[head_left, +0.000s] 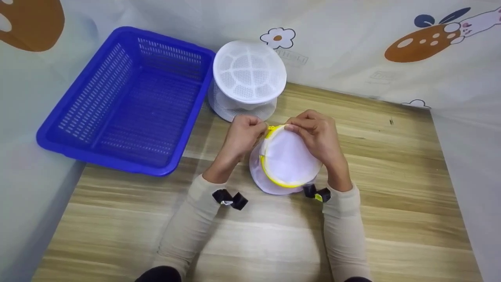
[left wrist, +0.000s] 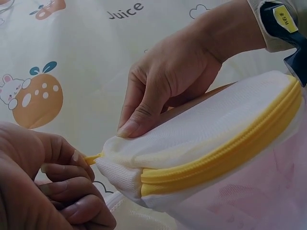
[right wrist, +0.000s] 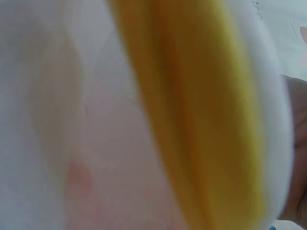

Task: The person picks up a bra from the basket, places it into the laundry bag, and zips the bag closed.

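Note:
A round white mesh laundry bag (head_left: 291, 158) with a yellow zipper (left wrist: 230, 165) round its lid stands on the table in front of me. Between thumb and fingers, my left hand (head_left: 244, 135) pinches the yellow zipper pull (left wrist: 92, 158) at the bag's far left edge. My right hand (head_left: 319, 135) grips the lid's far rim, thumb on top; its other fingertips are partly hidden. The zipper looks closed along the near side. In the right wrist view, the blurred yellow zipper band (right wrist: 201, 115) fills the middle, with part of a hand (right wrist: 296, 148) at the right edge.
A blue plastic basket (head_left: 176, 166) stands at the left on the wooden table (head_left: 250, 243). Behind the bag, close to the basket, is a white mesh cylinder bag (head_left: 250, 72) with a stiff round lid. A patterned cloth (head_left: 344, 47) hangs along the back.

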A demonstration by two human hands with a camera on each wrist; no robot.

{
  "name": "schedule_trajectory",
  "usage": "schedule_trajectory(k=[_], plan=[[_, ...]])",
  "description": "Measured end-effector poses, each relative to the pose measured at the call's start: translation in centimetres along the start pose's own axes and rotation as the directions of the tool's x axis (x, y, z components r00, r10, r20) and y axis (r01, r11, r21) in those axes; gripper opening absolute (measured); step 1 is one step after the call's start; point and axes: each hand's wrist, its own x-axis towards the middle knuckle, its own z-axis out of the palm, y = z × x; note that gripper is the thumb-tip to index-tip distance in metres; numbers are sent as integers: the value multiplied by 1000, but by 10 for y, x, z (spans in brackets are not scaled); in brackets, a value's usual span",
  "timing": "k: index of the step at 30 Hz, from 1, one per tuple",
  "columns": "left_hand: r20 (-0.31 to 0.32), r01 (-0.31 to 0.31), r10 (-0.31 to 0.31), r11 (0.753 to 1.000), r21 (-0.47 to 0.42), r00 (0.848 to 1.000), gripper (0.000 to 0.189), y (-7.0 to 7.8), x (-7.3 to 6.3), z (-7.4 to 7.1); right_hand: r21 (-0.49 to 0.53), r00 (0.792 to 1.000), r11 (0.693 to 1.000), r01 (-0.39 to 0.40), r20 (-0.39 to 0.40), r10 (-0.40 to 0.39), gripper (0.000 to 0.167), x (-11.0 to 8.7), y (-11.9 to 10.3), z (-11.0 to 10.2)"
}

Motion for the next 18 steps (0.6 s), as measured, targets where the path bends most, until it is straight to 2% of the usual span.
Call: schedule_trajectory(k=[6,13,18], plan=[[1,-2,2,1000,25,1000,26,-1,0,0,5,1000,1000,-9,1,9,9,-2,1,1],[5,-17,16,1000,19,1000,26,-1,0,0,-18,1000,1000,19,6,-19,9,-1,1,0],[-13,5,-5,1000,-10,1000,27,2,-1,-2,-24,1000,1000,-17,-25,16,10,0,2,-4]])
